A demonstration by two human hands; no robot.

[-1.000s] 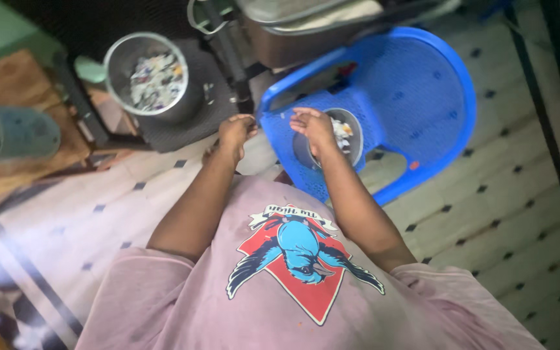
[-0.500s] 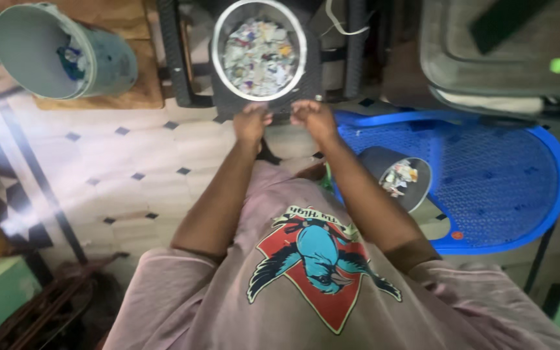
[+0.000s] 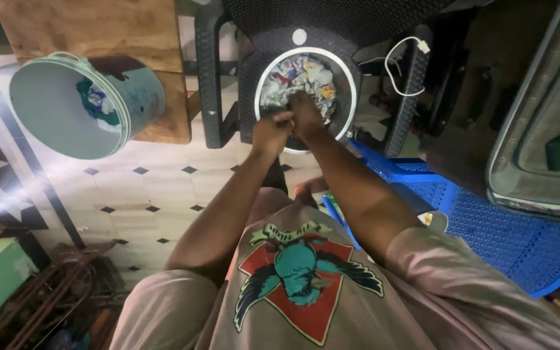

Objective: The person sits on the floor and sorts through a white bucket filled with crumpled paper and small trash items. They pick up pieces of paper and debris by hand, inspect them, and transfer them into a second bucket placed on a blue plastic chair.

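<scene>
Both hands are extended forward over a round metal bowl [image 3: 306, 97] that sits on the seat of a dark woven chair [image 3: 254, 78] directly ahead of the person. The bowl is filled with small mixed scraps [image 3: 299, 74], pale with touches of colour; their kind cannot be told.

The right hand [image 3: 306, 113] is the farther forward, lying inside the bowl's rim with its fingers down among the scraps; whether they are closed on any piece cannot be told. The left hand [image 3: 272, 133] sits at the near rim, just beside and touching the right, fingers curled into a loose fist; what it grips, if anything, is hidden. The scraps therefore lie immediately beyond and beneath both hands, nearer the right.

Surroundings: a pale green bucket [image 3: 79, 113] lies tilted on a wooden stool [image 3: 163, 123] to the left, well apart from the hands, with some scraps inside. A blue plastic chair [image 3: 520, 246] stands to the right, behind the right forearm. A white cable [image 3: 403, 58] hangs at the dark chair's right side. Nothing stands between the hands and the bowl.
</scene>
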